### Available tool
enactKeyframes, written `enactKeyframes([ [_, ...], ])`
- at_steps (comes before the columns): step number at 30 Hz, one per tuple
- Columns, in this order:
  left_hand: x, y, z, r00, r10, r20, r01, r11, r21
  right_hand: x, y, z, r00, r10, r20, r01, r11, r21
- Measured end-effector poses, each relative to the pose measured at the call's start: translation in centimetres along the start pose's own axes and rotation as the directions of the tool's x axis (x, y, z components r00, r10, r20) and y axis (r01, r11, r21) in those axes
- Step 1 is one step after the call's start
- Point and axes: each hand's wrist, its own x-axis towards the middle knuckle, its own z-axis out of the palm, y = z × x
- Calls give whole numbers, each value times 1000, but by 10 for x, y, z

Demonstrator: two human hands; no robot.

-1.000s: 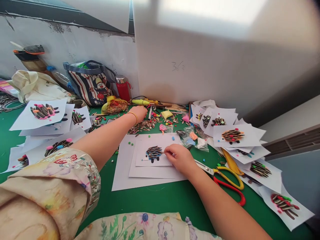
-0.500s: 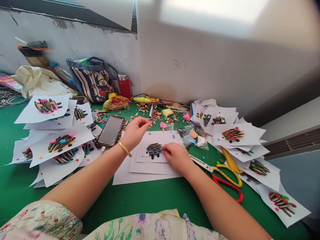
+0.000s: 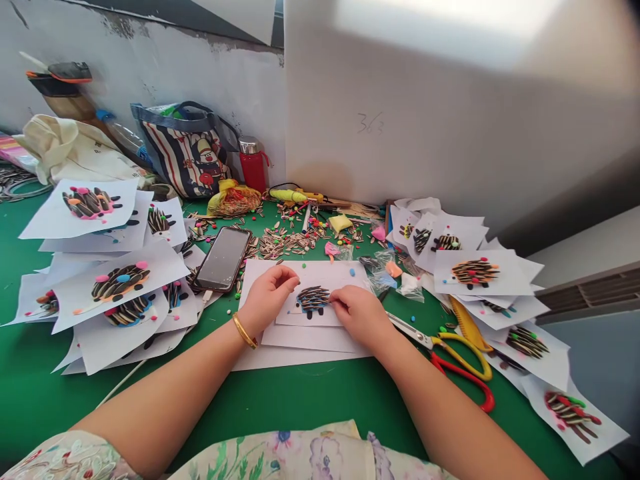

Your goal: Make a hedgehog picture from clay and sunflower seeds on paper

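Note:
On a white paper sheet (image 3: 300,320) lies a hedgehog figure (image 3: 313,300) of striped sunflower seeds set in blue clay, with black feet. My left hand (image 3: 267,297), with a gold bangle at the wrist, hovers over the paper's left part, its fingertips pinched just above and left of the figure. Whatever they hold is too small to make out. At the figure's right edge, my right hand (image 3: 363,317) rests with thumb and forefinger closed; their contents are hidden. Larger white sheets lie underneath.
Loose sunflower seeds (image 3: 285,241) and clay bits scatter behind the papers. A phone (image 3: 223,259) lies left. Scissors (image 3: 460,357) sit right. Stacks of hedgehog cards (image 3: 120,283) stand left, more cards (image 3: 477,272) right. A red bottle (image 3: 253,165) and striped bag (image 3: 187,153) stand at the back.
My left hand has come down from the seed pile toward the hedgehog figure, closer to my right hand. My right hand stays at the figure's right edge. The view has shifted slightly.

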Motion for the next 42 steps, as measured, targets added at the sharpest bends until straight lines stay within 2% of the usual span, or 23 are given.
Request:
enactKeyframes([
  [8, -1, 0, 1, 997, 12, 83, -18, 997, 73, 2, -7, -1, 999, 35, 42, -30, 995, -96],
  [14, -1, -2, 1, 995, 18, 96, -25, 997, 73, 5, -13, 0, 996, 61, 71, -47, 982, -184],
  [20, -1, -5, 1, 996, 8, 93, -19, 992, 122, 6, -12, 3, 998, 37, 46, -28, 984, -174],
  [24, -1, -7, 1, 994, 4, 107, -17, 992, 124, 1, -7, 0, 997, -42, -70, 37, 997, -72],
  [28, -4, -5, 2, 994, 19, 111, -23, 999, 28, -2, -11, -3, 967, -109, -228, 122, 992, 43],
  [34, -17, 4, 8, 966, 54, 253, -23, 992, -126, -5, -29, -2, 963, -130, -238, 202, 929, 309],
  [38, -20, 7, 9, 952, 73, 298, -41, 993, -111, -8, -30, -2, 964, -23, -264, 157, 853, 498],
  [40, -18, 7, 7, 964, 66, 258, -50, 996, -71, -9, -24, -3, 962, 96, -257, 74, 811, 580],
  [42, -14, 5, 4, 984, 54, 171, -51, 998, -24, -9, -16, -5, 957, 190, -220, -11, 781, 624],
])
